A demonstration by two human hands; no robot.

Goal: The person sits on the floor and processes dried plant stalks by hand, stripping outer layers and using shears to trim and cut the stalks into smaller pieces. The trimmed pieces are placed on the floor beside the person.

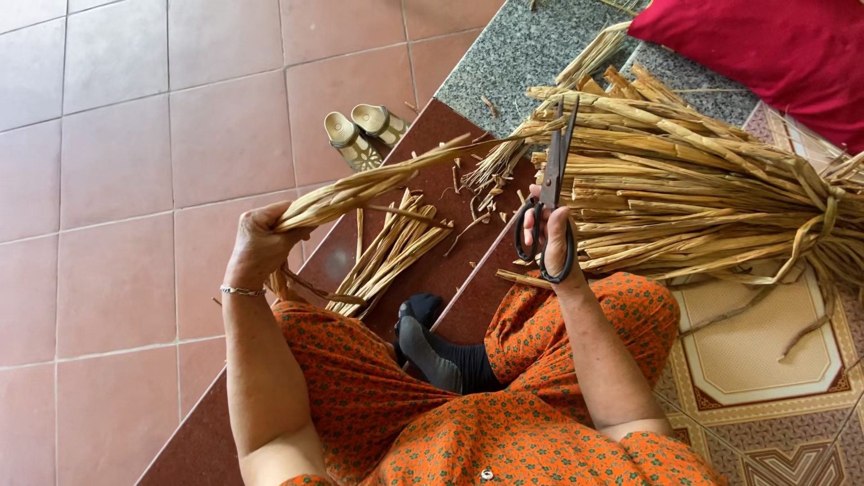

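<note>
My left hand (256, 243) grips one end of a small bunch of dried straw-coloured stalks (378, 178) that stretches up and to the right. My right hand (556, 236) holds black scissors (549, 193) by their loop handles, blades pointing up beside the far end of that bunch. A large tied bundle of the same dried stalks (693, 189) lies just to the right of the scissors. Cut pieces (391, 252) lie in a loose pile on the dark red step (432, 274) between my hands.
I sit in orange patterned clothes (432, 414) with a dark-socked foot (432, 351) on the step. A pair of sandals (364, 133) lies on the pink tiled floor (117, 180). A red cushion (774, 49) is at top right, a patterned tile floor (765, 360) to the right.
</note>
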